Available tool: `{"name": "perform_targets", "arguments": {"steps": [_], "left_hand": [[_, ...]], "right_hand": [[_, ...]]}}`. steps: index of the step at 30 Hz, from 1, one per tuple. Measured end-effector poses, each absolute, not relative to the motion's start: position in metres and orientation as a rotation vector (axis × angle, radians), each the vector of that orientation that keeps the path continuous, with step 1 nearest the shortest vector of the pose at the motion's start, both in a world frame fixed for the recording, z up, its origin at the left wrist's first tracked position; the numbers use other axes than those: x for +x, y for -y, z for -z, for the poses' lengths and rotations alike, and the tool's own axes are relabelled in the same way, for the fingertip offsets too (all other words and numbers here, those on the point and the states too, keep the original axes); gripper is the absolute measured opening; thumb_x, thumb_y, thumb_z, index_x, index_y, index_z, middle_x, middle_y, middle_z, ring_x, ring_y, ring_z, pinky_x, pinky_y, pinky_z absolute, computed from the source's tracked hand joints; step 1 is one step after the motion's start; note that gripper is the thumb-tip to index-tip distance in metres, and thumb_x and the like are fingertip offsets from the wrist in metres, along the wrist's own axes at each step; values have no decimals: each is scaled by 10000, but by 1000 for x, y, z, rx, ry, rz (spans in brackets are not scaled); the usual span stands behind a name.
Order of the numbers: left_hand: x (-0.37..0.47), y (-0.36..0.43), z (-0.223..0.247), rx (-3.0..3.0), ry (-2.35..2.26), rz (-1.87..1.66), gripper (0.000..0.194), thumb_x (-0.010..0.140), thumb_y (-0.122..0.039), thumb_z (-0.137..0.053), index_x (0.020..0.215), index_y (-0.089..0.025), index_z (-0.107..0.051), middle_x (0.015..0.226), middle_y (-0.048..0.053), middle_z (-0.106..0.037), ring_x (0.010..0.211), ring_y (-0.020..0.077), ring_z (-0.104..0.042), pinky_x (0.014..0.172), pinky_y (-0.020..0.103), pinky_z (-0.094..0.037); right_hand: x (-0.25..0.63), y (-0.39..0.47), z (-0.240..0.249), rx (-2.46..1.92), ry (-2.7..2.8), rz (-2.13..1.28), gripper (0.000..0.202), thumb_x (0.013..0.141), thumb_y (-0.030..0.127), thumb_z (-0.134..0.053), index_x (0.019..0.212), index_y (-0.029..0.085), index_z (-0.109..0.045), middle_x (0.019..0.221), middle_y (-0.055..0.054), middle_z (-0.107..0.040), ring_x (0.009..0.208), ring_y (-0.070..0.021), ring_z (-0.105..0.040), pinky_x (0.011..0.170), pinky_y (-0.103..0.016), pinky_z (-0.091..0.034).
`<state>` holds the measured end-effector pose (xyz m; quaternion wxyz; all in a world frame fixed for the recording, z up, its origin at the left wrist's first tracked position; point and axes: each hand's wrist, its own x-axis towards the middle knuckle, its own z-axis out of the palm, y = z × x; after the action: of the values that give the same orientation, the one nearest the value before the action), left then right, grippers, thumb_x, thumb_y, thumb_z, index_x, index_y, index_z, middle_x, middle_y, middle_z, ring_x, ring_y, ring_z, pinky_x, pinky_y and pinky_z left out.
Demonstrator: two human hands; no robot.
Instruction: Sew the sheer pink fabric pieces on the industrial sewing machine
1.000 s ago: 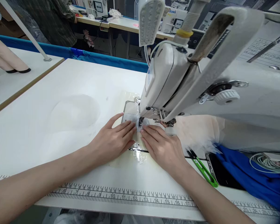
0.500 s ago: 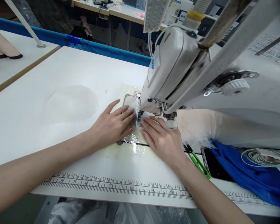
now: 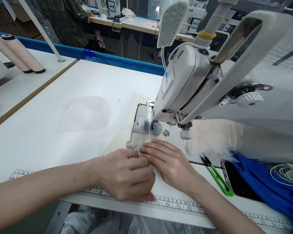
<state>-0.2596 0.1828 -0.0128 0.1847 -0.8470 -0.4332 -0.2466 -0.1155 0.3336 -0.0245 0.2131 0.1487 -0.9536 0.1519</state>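
Note:
My left hand is closed, fingers curled under, above the front of the table and near the ruler strip. What it holds, if anything, is hidden. My right hand lies with its fingers stretched out and together, the tips beside the knuckles of my left hand. Both are in front of the sewing machine. Just beyond them the metal needle plate and the presser foot are uncovered. A faint sheer, whitish film or cloth shows left of the plate; its edges are hard to make out.
Green thread snips lie right of my right hand, beside a phone and blue cloth. Pale sheer fabric sits under the machine arm. A printed ruler runs along the front edge. A person stands beyond the table.
Both hands have drawn back from the presser foot towards the front edge. My left hand has gone from flat to curled. The view has shifted, showing more of the far tables.

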Motion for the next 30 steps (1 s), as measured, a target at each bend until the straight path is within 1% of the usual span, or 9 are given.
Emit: {"name": "perform_targets", "arguments": {"steps": [3, 6, 11, 15, 18, 21, 23, 27, 30], "left_hand": [[-267, -185, 13, -2098, 1637, 681, 103, 908, -242, -594, 934, -153, -638, 843, 12, -707, 734, 148, -633, 567, 269, -463], [-274, -191, 17, -1961, 2037, 426, 255, 892, -376, -604, 991, -141, -598, 913, 53, -682, 765, 199, -626, 587, 312, -441], [-278, -190, 13, -1877, 2299, 329, 364, 894, -490, -579, 1022, -150, -560, 948, 60, -657, 799, 226, -622, 669, 355, -429], [-286, -188, 5, -1801, 2549, 339, 338, 871, -522, -587, 928, -189, -576, 862, 25, -649, 652, 184, -565, 590, 317, -371], [-292, -189, 4, -1853, 2680, 465, 167, 886, -358, -572, 825, -203, -588, 767, -3, -636, 587, 152, -521, 550, 282, -336], [-290, -191, 6, -1983, 2726, 843, 112, 881, -209, -533, 794, -205, -603, 710, -26, -633, 584, 129, -528, 533, 250, -350], [-285, -193, 5, -2104, 2684, 1224, 115, 891, -196, -533, 822, -205, -625, 743, -29, -649, 613, 113, -555, 538, 229, -384], [-277, -195, 1, -2239, 2539, 1695, 160, 933, -218, -529, 868, -207, -675, 812, -14, -671, 657, 92, -567, 565, 209, -418], [-274, -195, -1, -2085, 2582, 1729, 126, 929, -234, -541, 905, -199, -660, 743, -21, -624, 600, 85, -514, 515, 201, -386]], "right_hand": [[-111, -337, 21, 455, 2563, -616, 285, 879, -8, -460, 894, 161, -690, 933, -37, -767, 933, -175, -705, 915, -367, -558], [-107, -342, 19, 333, 2507, -818, 332, 845, -38, -419, 782, 174, -665, 766, -18, -735, 754, -151, -693, 714, -313, -564], [-105, -346, 14, -300, 2327, -1018, 340, 821, -19, -405, 763, 191, -666, 777, -17, -705, 722, -142, -662, 599, -261, -513], [-107, -340, 8, -493, 2277, -1159, 184, 865, 119, -525, 850, 197, -691, 934, -45, -709, 675, -135, -652, 467, -224, -467], [-109, -331, 4, -522, 2231, -1467, 119, 868, 196, -606, 965, 204, -675, 980, -56, -708, 536, -101, -616, 406, -218, -455], [-110, -323, 4, -513, 2222, -1903, 479, 893, 209, -586, 1355, 259, -469, 845, -16, -708, 464, -107, -611, 334, -193, -423], [-111, -320, 7, -506, 2242, -2062, 572, 914, 216, -548, 1443, 281, -339, 911, -24, -711, 469, -106, -626, 337, -189, -447], [-115, -324, 13, -521, 2324, -1867, 248, 906, 220, -546, 1145, 214, -614, 877, -21, -703, 559, -106, -637, 500, -220, -537], [-117, -328, 16, -543, 2391, -1565, 99, 865, 243, -618, 836, 191, -697, 636, 24, -609, 509, -93, -526, 458, -204, -424]]}}
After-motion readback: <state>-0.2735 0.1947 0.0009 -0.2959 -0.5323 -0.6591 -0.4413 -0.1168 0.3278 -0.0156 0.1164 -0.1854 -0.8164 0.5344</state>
